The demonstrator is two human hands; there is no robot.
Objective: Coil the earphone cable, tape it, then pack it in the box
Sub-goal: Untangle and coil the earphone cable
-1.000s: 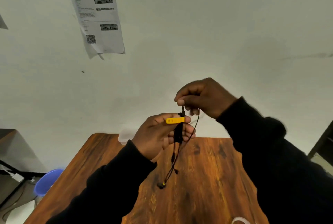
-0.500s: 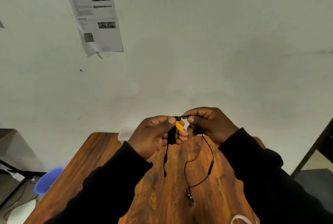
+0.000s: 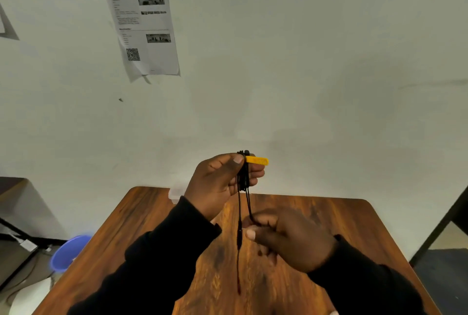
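We are viewing one earphone cable (image 3: pixel 243 175) being coiled above the counter (image 3: pixel 316 216). The left hand (image 3: pixel 220 183) is curling its fingers (image 3: pixel 255 170) and thumb around the gathered black loops, gripping them as a single narrow bundle whose long axis is running nearly vertical; one yellow tab (image 3: pixel 257 160) is projecting sideways just past the fingertips at the bundle's top. The right hand (image 3: pixel 288 241) is sitting directly below, its thumb and forefinger pinching one free strand that is descending from the bundle, so this hand is the nearer to the uncoiled length. We are counting two strands leaving the bundle's underside: the pinched one, and another hanging loose just left of the right fingertips, its lower end blurring out. We are judging the coiling as unfinished, and the coming move as turning on carrying the pinched strand upward from below the left fingers and over them. One pale container (image 3: pixel 176 192) is standing beyond the left wrist at the counter's far edge; whether it is the box we cannot tell. No tape is showing.
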